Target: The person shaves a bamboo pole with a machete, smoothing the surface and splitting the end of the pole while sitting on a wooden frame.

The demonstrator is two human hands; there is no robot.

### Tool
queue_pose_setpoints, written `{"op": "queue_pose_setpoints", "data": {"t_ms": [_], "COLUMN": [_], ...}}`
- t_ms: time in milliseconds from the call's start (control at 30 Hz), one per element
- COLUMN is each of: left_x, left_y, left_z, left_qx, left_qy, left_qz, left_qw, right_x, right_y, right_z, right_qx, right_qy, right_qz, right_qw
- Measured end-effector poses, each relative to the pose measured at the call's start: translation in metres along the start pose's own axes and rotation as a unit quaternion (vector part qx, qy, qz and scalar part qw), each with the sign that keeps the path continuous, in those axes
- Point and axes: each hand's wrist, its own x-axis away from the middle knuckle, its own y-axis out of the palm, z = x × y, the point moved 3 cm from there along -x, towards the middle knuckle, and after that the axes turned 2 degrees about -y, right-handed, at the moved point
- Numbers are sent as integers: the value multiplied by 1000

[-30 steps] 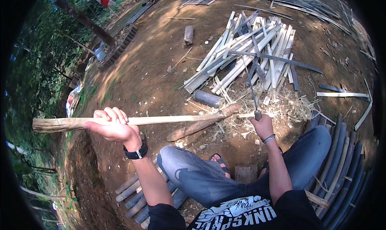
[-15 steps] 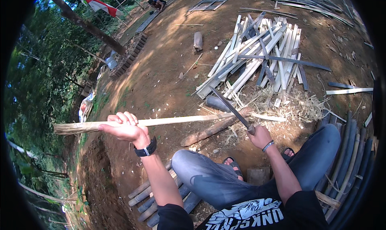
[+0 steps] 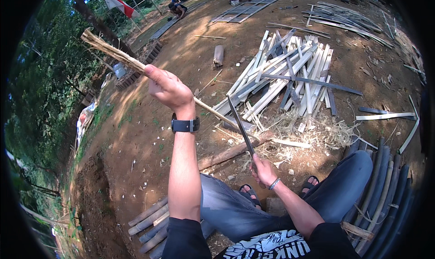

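Observation:
A long pale bamboo strip [image 3: 211, 108] slants from the upper left down toward the log [image 3: 232, 153] on the ground. My left hand [image 3: 171, 89] is closed around it near its frayed, browner end, raised well above the soil. In my right hand [image 3: 263, 169] is a long dark-bladed machete [image 3: 240, 123], its handle inside my curled fingers. The blade points up and away, crossing close to the strip's lower end; whether they touch I cannot tell. Curly bamboo shavings [image 3: 324, 134] lie just beyond the log.
A big heap of split bamboo strips [image 3: 297, 68] lies ahead. Bamboo poles are stacked at my right [image 3: 383, 191] and left [image 3: 154, 225]. A short log piece [image 3: 219, 55] rests beyond, near slatted panels [image 3: 249, 7]. People crouch far off. The ground drops away at left.
My left hand has risen and moved right, turning over and tilting the strip's frayed end upward. My right hand has shifted left and down with the machete, its blade now steeper.

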Motion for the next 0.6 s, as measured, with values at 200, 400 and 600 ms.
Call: {"op": "queue_pose_setpoints", "data": {"t_ms": [200,400,600], "left_x": [-3,-6,5], "left_y": [26,36,6], "left_z": [-6,-13,0], "left_qx": [-79,-10,163], "left_qy": [9,-17,-125], "left_qz": [1,-32,-144], "left_qw": [997,999,968], "right_x": [-7,-11,-1], "right_y": [3,-3,-12], "right_z": [-17,-13,11], "right_qx": [43,-20,-14], "right_qy": [-27,16,44], "right_qz": [35,7,49], "right_qw": [998,1000,998]}}
